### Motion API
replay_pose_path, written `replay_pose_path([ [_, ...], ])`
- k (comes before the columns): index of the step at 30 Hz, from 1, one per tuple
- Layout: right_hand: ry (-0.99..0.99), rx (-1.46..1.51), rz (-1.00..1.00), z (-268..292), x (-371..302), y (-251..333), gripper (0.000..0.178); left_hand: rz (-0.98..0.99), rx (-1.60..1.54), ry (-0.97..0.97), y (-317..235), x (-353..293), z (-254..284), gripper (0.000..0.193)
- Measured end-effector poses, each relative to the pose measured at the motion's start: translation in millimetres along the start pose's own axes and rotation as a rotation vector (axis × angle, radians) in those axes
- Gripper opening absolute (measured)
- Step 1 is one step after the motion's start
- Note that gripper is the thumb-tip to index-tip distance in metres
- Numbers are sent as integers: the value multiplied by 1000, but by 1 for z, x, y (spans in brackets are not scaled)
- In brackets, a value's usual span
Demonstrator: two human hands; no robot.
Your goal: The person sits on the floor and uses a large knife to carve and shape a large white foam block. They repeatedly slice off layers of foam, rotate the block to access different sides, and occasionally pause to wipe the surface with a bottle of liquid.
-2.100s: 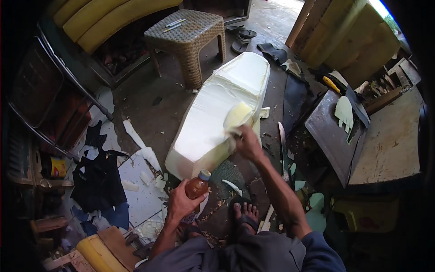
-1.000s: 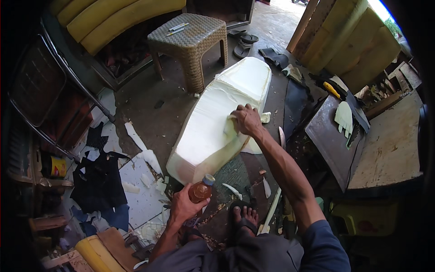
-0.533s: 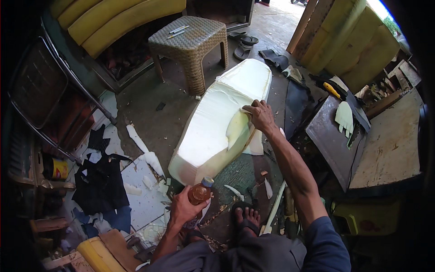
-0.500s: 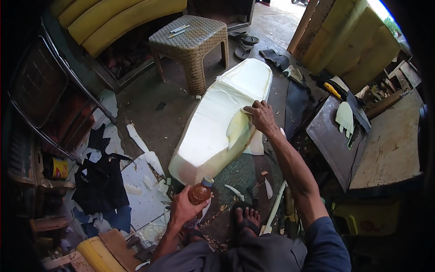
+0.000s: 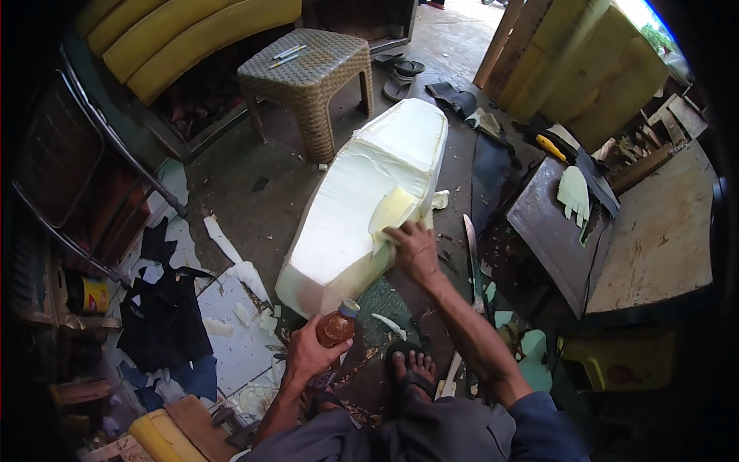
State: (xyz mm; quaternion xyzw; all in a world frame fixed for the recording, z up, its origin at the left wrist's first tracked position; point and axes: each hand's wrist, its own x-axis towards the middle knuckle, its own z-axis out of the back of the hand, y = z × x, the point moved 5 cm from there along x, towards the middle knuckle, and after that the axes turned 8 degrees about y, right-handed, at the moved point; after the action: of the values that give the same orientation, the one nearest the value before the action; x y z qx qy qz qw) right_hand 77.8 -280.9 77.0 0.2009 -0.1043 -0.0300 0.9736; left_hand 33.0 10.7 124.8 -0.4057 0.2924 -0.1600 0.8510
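My left hand (image 5: 308, 356) is wrapped round a small clear bottle (image 5: 336, 329) of amber-brown liquid with a bluish cap, held upright. Before me on the floor lies a long, white, carved foam seat pad (image 5: 323, 223), its far end raised. A pale yellow patch (image 5: 390, 209) shows on its right side; I cannot tell whether it is a smear or a thin piece. My right hand (image 5: 416, 250) has its fingers bunched against the lower edge of that patch. Whatever those fingertips hold, if anything, is hidden.
A woven-pattern stool (image 5: 308, 65) stands beyond the pad. To the right lie a long blade (image 5: 473, 258), a dark board (image 5: 558, 231) and a yellow-handled tool (image 5: 551, 148). Foam scraps (image 5: 250, 279) and black cloth (image 5: 163, 319) litter the left. A metal-framed chair (image 5: 61, 154) stands there.
My right hand has moved down and left along the pad, from near its middle ridge to the patch's lower edge. The bottle stays in my left hand. The view has shifted slightly.
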Motion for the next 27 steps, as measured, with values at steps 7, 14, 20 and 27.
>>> replay_pose_path([
  [7, 104, 324, 30, -5, -13, 33, 39, 52, 11, 6, -8, -5, 4, 56],
  [14, -238, -88, -389, 17, 34, -68, 38, 69, -44, -7, 4, -13, 9, 60],
  [20, -256, 240, -220, -33, -7, -2, 39, 86, -18, 6, 2, -13, 6, 61],
  [27, -326, 386, -204, -6, -3, -32, 36, 54, -32, 21, -2, -15, 8, 57],
])
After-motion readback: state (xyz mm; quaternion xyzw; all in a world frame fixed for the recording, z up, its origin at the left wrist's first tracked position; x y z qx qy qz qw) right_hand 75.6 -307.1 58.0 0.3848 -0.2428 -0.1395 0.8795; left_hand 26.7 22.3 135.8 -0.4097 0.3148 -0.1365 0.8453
